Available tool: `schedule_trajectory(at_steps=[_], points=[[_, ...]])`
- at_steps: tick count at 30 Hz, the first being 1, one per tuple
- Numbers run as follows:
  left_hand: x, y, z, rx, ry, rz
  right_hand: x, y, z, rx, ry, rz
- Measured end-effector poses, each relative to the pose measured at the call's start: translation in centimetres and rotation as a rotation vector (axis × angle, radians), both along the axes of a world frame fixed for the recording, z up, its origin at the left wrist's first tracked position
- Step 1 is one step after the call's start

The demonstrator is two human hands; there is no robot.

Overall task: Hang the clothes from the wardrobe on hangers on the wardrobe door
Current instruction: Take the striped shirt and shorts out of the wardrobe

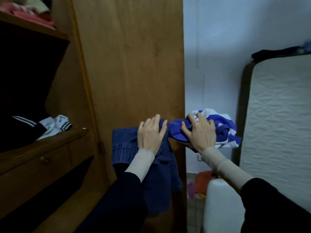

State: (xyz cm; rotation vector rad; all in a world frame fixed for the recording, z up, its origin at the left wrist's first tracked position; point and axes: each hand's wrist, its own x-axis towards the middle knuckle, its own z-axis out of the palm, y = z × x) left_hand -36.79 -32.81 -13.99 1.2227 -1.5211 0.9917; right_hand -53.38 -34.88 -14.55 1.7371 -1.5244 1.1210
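While the left hand lies flat, fingers spread, on the jeans against the door, the right hand clutches a bunched striped shirt past the door's edge. I see no hanger, so both garments likely depend on the hands alone; ease off either and it probably slides to the floor. More clothes wait on the shelf.

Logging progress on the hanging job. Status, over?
Left hand flat on dark denim garment. Right hand gripping blue-and-white striped garment. No hanger visible. Wardrobe door unobstructed.
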Motion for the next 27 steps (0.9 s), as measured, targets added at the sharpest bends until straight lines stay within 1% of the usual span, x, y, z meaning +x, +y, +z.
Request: schedule_trajectory(at_steps=[6,14,21,27], points=[[-8.0,1.4,-3.0,0.134,0.061,-0.055,-8.0,2.1,-2.3,0.102,0.041,-0.038],[-16.7,3.3,-6.7,0.229,0.085,-0.131,-16.6,5.0,-5.6,0.193,0.025,-0.053],[-21.0,5.2,-10.3,0.375,0.17,-0.185,-21.0,7.2,-9.3,0.27,-0.027,-0.034],[-23.3,6.6,-13.9,0.504,0.242,-0.267,-23.1,8.7,-13.9,0.396,-0.122,-0.072]])
